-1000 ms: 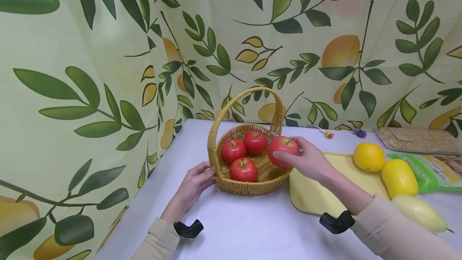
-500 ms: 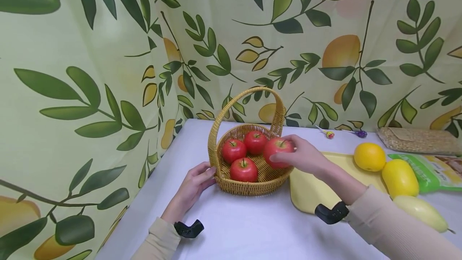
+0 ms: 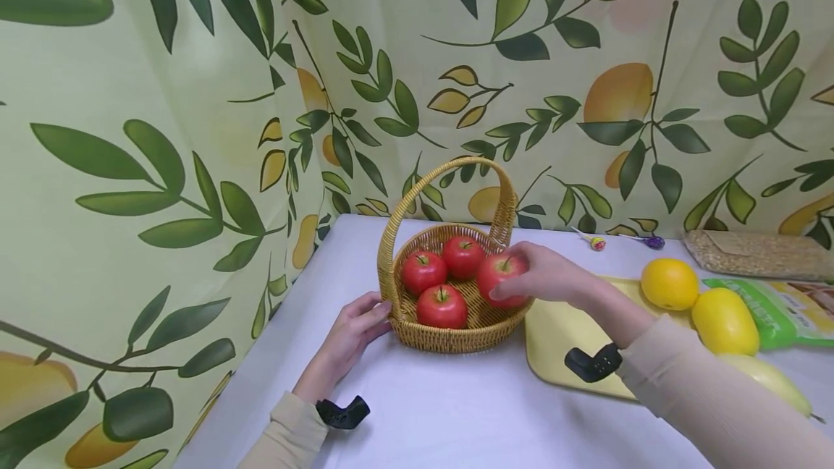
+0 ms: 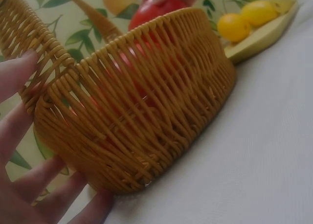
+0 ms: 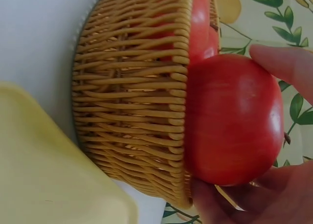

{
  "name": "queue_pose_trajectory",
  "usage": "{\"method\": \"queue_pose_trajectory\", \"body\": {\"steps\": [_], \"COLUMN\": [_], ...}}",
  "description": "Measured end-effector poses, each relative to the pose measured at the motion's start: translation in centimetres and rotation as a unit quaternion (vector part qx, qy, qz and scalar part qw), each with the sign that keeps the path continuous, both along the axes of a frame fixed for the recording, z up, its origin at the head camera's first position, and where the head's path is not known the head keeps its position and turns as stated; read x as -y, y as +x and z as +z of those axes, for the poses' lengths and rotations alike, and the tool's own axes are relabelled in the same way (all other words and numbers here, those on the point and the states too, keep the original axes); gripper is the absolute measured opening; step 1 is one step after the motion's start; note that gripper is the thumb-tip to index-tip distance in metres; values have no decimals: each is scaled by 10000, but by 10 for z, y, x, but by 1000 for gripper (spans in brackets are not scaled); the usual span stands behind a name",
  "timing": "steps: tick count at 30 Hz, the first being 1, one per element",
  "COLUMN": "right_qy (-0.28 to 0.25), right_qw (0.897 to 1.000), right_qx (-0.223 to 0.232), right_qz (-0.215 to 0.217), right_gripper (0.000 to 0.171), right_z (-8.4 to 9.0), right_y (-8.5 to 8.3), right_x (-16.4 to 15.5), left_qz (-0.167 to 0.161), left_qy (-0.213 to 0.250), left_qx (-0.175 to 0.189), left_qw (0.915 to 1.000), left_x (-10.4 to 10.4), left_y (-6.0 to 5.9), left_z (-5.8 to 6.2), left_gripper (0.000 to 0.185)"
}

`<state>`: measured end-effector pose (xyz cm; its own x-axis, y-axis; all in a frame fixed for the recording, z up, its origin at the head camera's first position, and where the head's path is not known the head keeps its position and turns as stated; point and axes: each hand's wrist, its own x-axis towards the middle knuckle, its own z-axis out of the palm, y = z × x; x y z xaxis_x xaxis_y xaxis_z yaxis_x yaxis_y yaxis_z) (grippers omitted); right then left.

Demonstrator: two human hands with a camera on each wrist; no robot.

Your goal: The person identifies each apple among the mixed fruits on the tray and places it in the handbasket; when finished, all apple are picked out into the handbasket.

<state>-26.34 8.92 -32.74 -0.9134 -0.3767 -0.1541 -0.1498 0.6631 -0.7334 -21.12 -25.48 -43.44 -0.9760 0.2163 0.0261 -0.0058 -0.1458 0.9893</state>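
Observation:
A wicker basket (image 3: 464, 339) with a tall handle stands on the white table, with several red apples in or over it. My left hand (image 3: 353, 326) holds the basket's left side, its thumb near the handle's foot; in the left wrist view its fingers (image 4: 41, 177) spread along the wall. My right hand (image 3: 546, 275) grips a red apple (image 5: 234, 120) at the basket's right rim, thumb on one side and fingers on the other. Low in the basket lie three other apples: a left one (image 3: 423, 272), a back one (image 3: 463, 257) and a front one (image 3: 441, 307).
Right of the basket lies a pale yellow tray (image 3: 554, 353), partly under my right forearm. An orange (image 3: 670, 284), a yellow fruit (image 3: 725, 320) and a pale green pear-like fruit (image 3: 769, 378) are there. Behind are two lollipops (image 3: 654, 242), a green packet (image 3: 775, 320) and a woven pouch (image 3: 759, 255).
My right hand has brought its apple slightly left and down, further over the basket's right side. The left hand keeps its place on the basket.

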Motion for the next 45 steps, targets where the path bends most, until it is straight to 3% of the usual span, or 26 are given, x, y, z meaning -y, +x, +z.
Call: {"method": "queue_pose_trajectory", "body": {"steps": [9,22,35,45], "right_qy": [375,696,933,1169], "right_qw": [9987,9906,9812,9783], "right_qx": [272,342,404,512], "right_qz": [233,1123,1641,1634], "right_gripper": [79,75,69,67], "right_z": [7,13,8,10], "right_y": [-9,-18,-25,-25], "right_x": [1,2,11,18], "left_qz": [-28,-12,-83,-20], "left_qy": [12,-9,-4,-22], "left_qx": [-5,-7,-48,-49], "left_qw": [10000,10000,10000,10000], "left_x": [-1,-1,0,-1], "left_y": [1,0,0,0], "left_z": [0,1,1,1], "left_gripper": [9,9,9,10]}}
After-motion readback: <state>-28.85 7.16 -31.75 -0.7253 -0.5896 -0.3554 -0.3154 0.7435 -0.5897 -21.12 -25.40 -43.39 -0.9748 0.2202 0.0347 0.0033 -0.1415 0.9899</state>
